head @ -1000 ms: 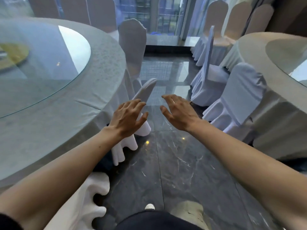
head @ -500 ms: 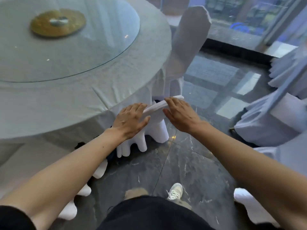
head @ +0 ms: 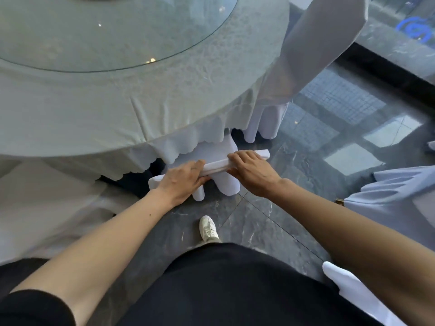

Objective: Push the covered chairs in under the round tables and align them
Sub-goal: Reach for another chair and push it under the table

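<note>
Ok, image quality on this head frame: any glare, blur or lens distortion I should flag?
Head view: wide-angle bending curves the round table edge; small light glints sit on its glass top; window reflections brighten the glossy floor; the hands on the chair back look sharp, the frame edges a little soft.

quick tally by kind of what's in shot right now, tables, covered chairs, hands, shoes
Round tables: 1, the clothed table with a glass top
Covered chairs: 4, the gripped chair, a chair further round the table, one at the right edge, one at the lower right
Hands: 2, left hand and right hand, both on the gripped chair's top
Shoes: 1, white shoe
Total: 8
</note>
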Available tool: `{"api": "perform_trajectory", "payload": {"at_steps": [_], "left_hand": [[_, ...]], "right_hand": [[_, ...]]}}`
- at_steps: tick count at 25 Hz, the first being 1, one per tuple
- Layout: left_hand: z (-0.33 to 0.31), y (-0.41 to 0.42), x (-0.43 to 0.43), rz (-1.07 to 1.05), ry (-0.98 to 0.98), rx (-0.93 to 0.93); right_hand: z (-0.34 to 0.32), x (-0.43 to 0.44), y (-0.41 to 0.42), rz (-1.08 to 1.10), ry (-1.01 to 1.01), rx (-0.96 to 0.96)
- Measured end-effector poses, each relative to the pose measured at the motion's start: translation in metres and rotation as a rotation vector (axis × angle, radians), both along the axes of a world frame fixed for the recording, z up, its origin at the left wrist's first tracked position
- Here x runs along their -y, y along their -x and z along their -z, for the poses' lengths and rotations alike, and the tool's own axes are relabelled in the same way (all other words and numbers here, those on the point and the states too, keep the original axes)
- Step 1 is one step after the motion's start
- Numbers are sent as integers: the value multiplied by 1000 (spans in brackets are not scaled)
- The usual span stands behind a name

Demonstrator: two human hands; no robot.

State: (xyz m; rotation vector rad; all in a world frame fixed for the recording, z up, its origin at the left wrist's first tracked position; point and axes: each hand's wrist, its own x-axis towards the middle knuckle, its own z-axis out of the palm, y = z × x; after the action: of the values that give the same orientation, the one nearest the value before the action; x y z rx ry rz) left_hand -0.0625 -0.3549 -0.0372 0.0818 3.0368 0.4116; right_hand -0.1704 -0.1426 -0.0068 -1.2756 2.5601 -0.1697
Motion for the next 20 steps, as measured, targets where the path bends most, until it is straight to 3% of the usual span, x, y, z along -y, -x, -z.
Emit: {"api": "perform_trajectory", "payload": {"at_steps": [4,13,20], "left_hand": [[8,-2,2,25,59,-196],[9,-1,-31,-161,90,-241],[13,25,-175,-351,164,-297]], "right_hand": [[6,6,21,-193,1,-23],[9,-6,59,-341,25,156],[15,-111,130,-560,62,217]]}}
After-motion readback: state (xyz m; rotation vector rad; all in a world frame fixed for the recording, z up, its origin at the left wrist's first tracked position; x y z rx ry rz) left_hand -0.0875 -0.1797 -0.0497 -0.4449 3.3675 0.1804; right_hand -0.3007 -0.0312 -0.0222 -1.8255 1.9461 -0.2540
